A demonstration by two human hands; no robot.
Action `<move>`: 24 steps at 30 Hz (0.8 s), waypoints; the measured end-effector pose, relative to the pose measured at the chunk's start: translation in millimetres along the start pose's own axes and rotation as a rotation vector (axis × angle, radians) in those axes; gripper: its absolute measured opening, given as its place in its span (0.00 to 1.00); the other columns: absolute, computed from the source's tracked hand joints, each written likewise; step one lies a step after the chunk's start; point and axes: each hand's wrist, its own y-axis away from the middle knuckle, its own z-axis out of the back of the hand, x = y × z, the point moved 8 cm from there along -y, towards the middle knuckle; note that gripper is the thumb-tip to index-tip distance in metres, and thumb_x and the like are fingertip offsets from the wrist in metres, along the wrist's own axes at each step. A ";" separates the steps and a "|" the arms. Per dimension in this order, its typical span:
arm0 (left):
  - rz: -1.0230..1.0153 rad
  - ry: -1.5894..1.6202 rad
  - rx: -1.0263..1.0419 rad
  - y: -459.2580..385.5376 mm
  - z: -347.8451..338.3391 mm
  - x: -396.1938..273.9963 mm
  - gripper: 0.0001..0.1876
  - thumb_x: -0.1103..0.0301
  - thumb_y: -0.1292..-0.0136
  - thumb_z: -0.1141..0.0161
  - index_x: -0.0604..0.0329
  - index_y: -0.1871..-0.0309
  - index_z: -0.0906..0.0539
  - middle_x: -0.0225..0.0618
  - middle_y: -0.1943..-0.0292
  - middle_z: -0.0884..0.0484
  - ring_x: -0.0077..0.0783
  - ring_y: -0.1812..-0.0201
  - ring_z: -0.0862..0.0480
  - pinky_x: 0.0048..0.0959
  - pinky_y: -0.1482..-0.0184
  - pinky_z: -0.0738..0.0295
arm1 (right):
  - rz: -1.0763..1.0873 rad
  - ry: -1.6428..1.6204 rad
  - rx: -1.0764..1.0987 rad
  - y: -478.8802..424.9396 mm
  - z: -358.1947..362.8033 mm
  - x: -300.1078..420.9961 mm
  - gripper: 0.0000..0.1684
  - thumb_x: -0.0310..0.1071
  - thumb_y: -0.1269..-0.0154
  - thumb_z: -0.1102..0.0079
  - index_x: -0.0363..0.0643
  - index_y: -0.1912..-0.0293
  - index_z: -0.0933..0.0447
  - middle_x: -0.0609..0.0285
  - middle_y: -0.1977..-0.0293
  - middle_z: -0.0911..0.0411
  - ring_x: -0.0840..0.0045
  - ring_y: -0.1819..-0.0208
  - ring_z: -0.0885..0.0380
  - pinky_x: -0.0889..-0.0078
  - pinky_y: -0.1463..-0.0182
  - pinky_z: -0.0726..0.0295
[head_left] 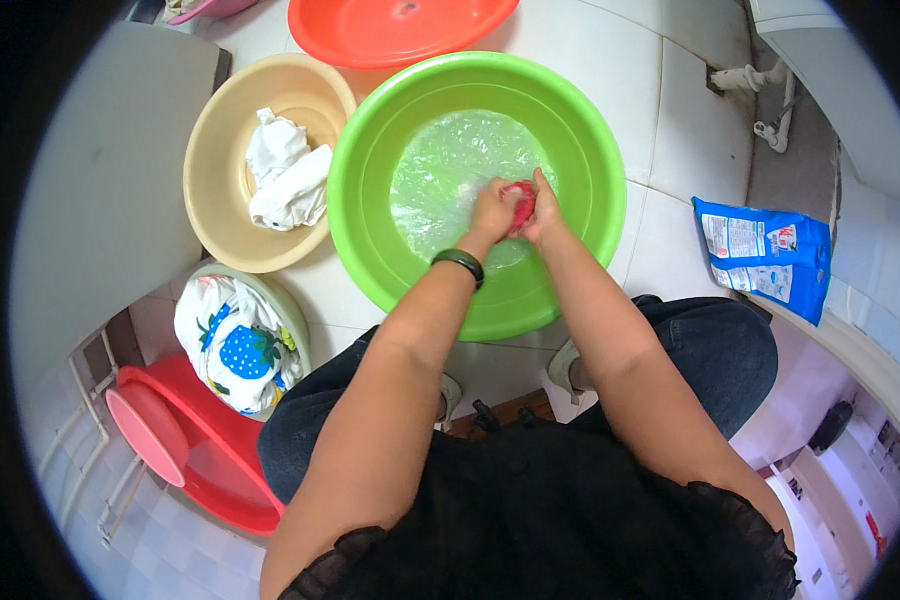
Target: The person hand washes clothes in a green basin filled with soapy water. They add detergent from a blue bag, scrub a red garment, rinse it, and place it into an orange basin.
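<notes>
A small wet red cloth [523, 204] is squeezed between my two hands, low over the soapy water [450, 176] in a large green plastic basin [360, 247]. My left hand [493, 213], with a dark bangle [459, 262] at its wrist, grips the cloth from the left. On the cloth's right side is my right hand [544, 210], its thumb and fingers around it. Part of the cloth is hidden by the fingers. Below the hands the water looks rippled and foamy.
Left of the green basin, a beige basin [217, 135] holds white cloths [289, 176]. A pale green tub [292, 315] with printed fabric [244, 345], red basins [225, 480] and an orange-red basin [405, 34] are nearby. A blue detergent bag [769, 251] lies at right, near a drain pipe [750, 77].
</notes>
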 end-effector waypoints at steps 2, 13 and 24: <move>0.059 0.196 -0.115 18.5 -8.7 -25.7 0.16 0.55 0.38 0.42 0.59 0.58 0.21 0.47 0.65 0.17 0.51 0.62 0.18 0.44 0.56 0.25 | 0.034 -0.059 0.123 -4.8 -6.2 18.3 0.22 0.57 0.35 0.47 0.47 0.68 0.27 0.61 0.73 0.24 0.70 0.71 0.24 0.60 0.64 0.21; 0.243 -0.135 -0.202 -16.8 61.0 2.4 0.19 0.50 0.38 0.44 0.59 0.60 0.21 0.51 0.66 0.17 0.52 0.64 0.17 0.42 0.59 0.24 | 0.074 0.080 0.317 8.8 -52.9 -10.8 0.16 0.48 0.30 0.49 0.44 0.61 0.27 0.58 0.70 0.23 0.71 0.70 0.23 0.65 0.63 0.19; 0.717 0.398 -0.120 13.0 97.8 108.9 0.11 0.66 0.48 0.34 0.67 0.68 0.19 0.53 0.70 0.17 0.54 0.64 0.17 0.44 0.61 0.23 | 0.263 0.138 -0.310 -12.5 33.6 3.9 0.19 0.38 0.33 0.44 0.42 0.48 0.34 0.59 0.58 0.25 0.71 0.60 0.22 0.57 0.56 0.20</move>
